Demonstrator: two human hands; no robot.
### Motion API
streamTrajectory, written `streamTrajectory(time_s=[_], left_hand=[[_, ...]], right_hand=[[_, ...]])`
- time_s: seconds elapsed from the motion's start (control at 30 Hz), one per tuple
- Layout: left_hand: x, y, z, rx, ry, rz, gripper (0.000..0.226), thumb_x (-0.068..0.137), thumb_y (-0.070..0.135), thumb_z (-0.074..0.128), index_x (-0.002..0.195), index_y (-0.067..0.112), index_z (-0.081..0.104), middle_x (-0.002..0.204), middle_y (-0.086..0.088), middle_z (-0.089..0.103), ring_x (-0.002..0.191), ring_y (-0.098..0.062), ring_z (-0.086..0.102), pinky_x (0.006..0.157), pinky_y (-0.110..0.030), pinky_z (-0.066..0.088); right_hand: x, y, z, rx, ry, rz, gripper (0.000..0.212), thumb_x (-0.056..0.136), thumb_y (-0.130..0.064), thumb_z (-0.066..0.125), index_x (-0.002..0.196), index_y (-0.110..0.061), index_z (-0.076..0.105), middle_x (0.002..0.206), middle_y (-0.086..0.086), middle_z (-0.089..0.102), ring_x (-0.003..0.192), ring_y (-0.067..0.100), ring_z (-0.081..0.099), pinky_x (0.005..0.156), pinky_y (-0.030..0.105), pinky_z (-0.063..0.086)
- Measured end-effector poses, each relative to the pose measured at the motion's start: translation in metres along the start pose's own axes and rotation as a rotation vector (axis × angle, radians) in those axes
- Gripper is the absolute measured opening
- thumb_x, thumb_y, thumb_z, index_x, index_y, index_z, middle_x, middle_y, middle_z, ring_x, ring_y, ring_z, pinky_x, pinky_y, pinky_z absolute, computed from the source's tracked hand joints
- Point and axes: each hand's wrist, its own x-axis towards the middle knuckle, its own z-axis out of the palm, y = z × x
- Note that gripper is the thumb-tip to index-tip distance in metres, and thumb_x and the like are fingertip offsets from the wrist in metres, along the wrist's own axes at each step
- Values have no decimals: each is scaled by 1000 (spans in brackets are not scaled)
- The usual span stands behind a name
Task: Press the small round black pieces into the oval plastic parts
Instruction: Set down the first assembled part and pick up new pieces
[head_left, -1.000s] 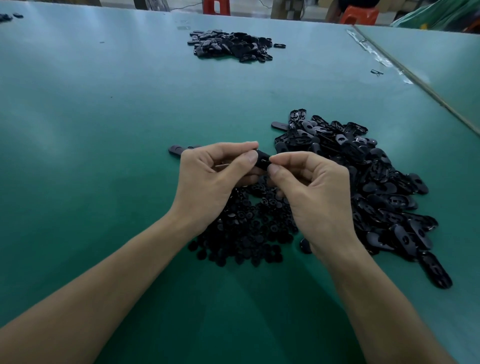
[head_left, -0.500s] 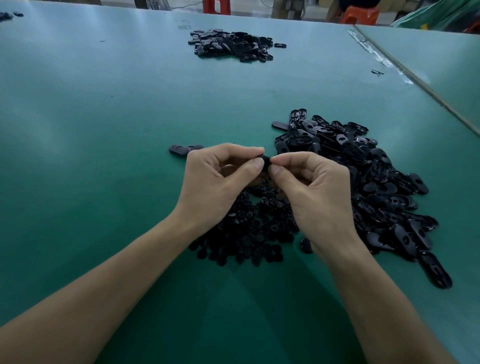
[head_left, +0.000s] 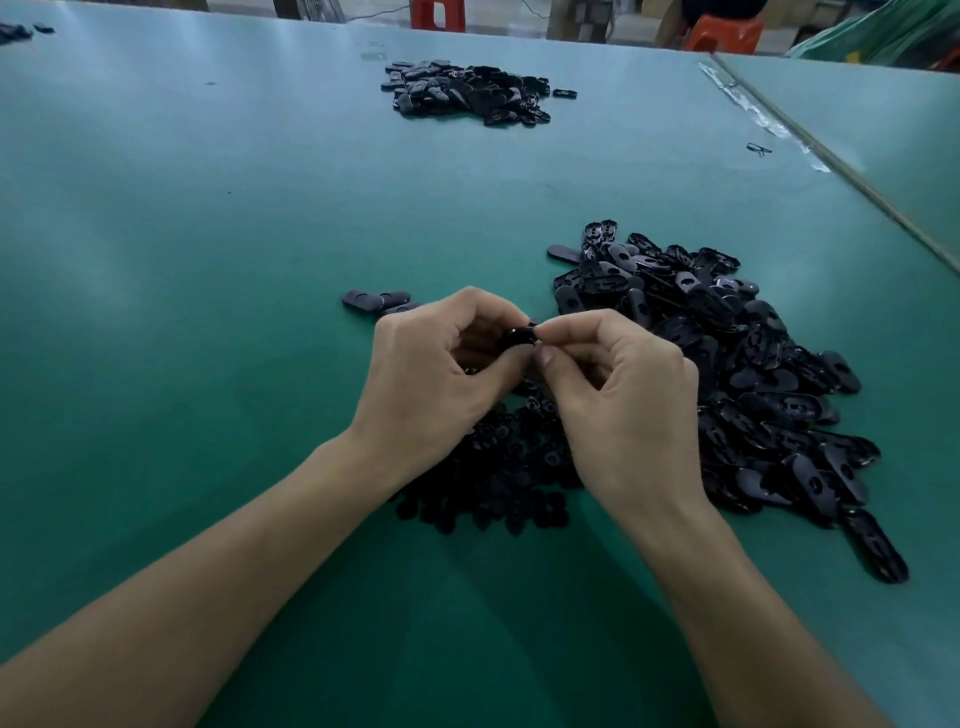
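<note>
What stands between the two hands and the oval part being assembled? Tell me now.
Nothing visible. The left hand and right hand both pinch the black oval part directly, above the pile of round pieces. Fingers hide whether a round piece is seated.

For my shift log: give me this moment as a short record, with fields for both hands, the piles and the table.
table: green
left hand: grips a black part
right hand: pinches that part's right end
round pieces pile: beneath both hands
oval parts pile: right of the hands
far pile: black parts, far side
loose ovals: beyond the left hand
</note>
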Motion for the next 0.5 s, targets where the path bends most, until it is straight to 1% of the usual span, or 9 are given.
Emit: streamTrajectory(time_s=[0.07,0.17,0.23,0.3,0.4,0.5], left_hand=[[1,-1,-1,31,12,1,22,81,7,81,93,22,70,85,11,75,74,-3,73,73,-16,57],[3,-2,-1,54,16,-15,29,81,7,80,90,32,67,83,14,74,74,-2,72,74,-16,57],[5,-3,-1,-28,11,-69,31,80,8,79,89,34,67,82,10,75,76,-6,73,75,-18,57],[6,-3,0,-131,-7,-128,26,78,11,77,90,32,68,80,10,75,75,-7,72,75,-22,59],[7,-4,-2,-229,-41,-184,22,76,13,77,90,29,69,78,8,75,72,-9,71,74,-27,61],[9,-4,-5,-288,-71,-208,21,76,11,78,91,24,70,79,5,76,70,-11,72,72,-25,61]], right_hand=[[0,-1,0,8,-17,-16,19,88,-6,73,93,-25,74,81,-19,73,79,-4,70,75,14,55],[3,2,-2,25,-28,0,19,86,-7,75,89,-26,74,78,-18,73,76,-4,70,73,15,55],[6,6,-4,23,-16,17,16,86,-11,77,90,-26,75,77,-15,73,75,0,70,73,17,56],[8,8,-6,19,-43,35,15,86,-16,77,97,-26,75,83,-13,73,79,2,69,75,18,55],[9,10,-8,106,-113,63,16,89,-13,75,99,-25,76,87,-12,76,85,1,71,79,18,55],[10,12,-8,207,-124,103,13,89,-11,74,97,-21,76,87,-9,77,84,6,73,78,20,56]])
